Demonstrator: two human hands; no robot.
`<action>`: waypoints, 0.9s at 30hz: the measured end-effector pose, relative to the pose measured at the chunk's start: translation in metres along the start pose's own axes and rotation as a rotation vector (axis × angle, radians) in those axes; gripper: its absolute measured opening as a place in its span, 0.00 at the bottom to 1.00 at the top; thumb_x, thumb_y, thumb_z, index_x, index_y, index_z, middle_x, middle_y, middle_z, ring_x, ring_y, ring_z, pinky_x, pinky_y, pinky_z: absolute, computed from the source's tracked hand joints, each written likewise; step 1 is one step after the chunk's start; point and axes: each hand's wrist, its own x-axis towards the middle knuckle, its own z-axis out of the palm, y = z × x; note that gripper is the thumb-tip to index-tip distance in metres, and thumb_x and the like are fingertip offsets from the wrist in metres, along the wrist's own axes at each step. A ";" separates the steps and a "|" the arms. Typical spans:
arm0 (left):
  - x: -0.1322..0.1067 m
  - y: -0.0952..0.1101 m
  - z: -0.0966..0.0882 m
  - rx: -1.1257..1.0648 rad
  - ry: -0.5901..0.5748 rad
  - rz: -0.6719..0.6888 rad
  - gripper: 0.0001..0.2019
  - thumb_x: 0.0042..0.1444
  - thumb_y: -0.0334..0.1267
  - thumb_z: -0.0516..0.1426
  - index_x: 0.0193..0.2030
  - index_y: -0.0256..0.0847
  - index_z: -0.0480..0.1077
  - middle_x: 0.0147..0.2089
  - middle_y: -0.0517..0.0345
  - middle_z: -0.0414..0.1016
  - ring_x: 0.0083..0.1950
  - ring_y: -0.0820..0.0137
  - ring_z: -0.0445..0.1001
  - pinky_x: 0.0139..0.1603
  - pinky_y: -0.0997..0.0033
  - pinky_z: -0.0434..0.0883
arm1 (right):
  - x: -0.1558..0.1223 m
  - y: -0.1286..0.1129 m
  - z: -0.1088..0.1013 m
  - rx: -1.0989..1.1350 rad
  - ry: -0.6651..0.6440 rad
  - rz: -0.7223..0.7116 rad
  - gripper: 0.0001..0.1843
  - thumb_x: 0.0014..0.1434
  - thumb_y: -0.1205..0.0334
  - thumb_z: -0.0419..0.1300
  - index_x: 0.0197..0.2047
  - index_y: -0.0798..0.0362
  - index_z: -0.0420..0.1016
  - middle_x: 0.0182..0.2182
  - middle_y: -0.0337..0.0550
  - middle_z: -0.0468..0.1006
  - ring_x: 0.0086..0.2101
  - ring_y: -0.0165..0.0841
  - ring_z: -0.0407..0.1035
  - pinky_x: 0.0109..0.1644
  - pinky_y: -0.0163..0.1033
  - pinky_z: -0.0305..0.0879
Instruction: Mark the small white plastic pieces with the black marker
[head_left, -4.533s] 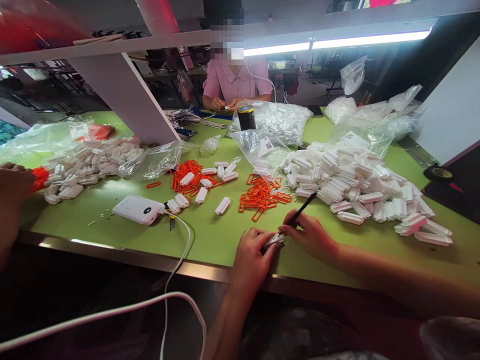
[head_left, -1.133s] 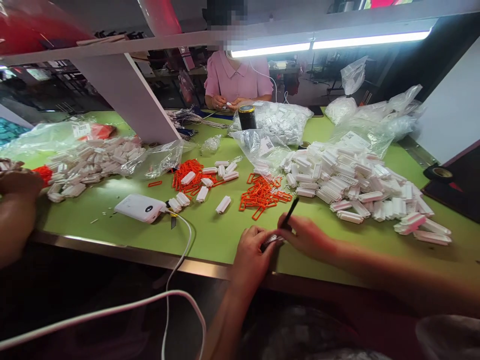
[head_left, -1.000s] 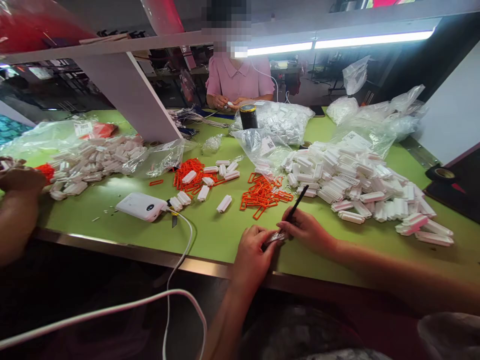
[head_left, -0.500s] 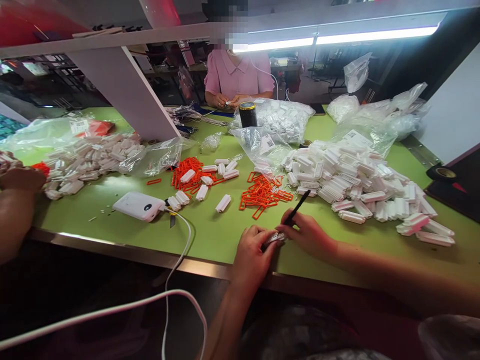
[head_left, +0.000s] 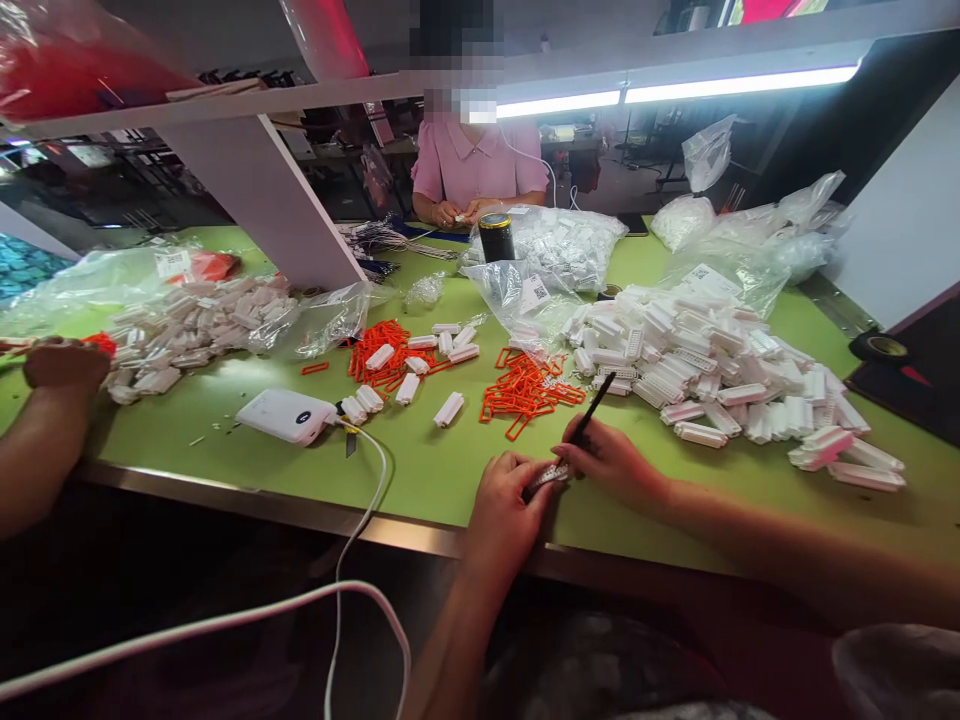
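Note:
Near the table's front edge, my left hand (head_left: 508, 497) is closed around a white plastic connector housing (head_left: 553, 474), its top face showing small holes. Fingers of my right hand (head_left: 609, 458) pinch a slim black pen-like tool (head_left: 597, 404), slanted with its upper end to the right. The tool's lower end meets the housing or lies just by it; my fingers hide the exact contact. Beyond my hands lies a heap of orange rectangular frames (head_left: 517, 395) with tiny white bits at its right side. One loose white housing (head_left: 448, 409) rests to the left.
At right is a large pile of white housings (head_left: 705, 360). A second orange heap (head_left: 375, 350), a white power bank (head_left: 286, 416) with a cable, and a black can (head_left: 496, 238) stand around. A co-worker's hand (head_left: 66, 365) is at left; another person (head_left: 480, 165) sits opposite.
The view has shifted slightly. My right hand has tilted the black tool a little more upright, while my left hand keeps the housing in place. The co-worker's hand at left has moved.

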 end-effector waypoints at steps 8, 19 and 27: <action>0.000 -0.002 0.001 0.002 0.003 0.011 0.10 0.60 0.32 0.66 0.48 0.46 0.82 0.41 0.55 0.78 0.47 0.62 0.75 0.50 0.61 0.71 | -0.001 -0.001 0.002 0.128 -0.006 0.071 0.24 0.65 0.35 0.60 0.36 0.48 0.67 0.24 0.35 0.71 0.25 0.32 0.67 0.27 0.36 0.65; 0.001 -0.001 0.000 0.045 -0.006 -0.003 0.08 0.61 0.34 0.65 0.46 0.46 0.82 0.40 0.56 0.78 0.47 0.61 0.76 0.50 0.61 0.72 | -0.009 -0.003 0.004 -0.358 -0.006 -0.320 0.14 0.75 0.55 0.55 0.37 0.51 0.72 0.30 0.42 0.78 0.30 0.33 0.72 0.37 0.37 0.69; 0.000 -0.005 0.002 0.028 0.010 0.022 0.08 0.62 0.36 0.65 0.48 0.46 0.81 0.42 0.55 0.78 0.48 0.61 0.75 0.51 0.60 0.72 | -0.003 -0.001 0.002 -0.262 -0.016 -0.159 0.16 0.73 0.49 0.56 0.37 0.50 0.71 0.28 0.40 0.77 0.28 0.33 0.70 0.33 0.36 0.68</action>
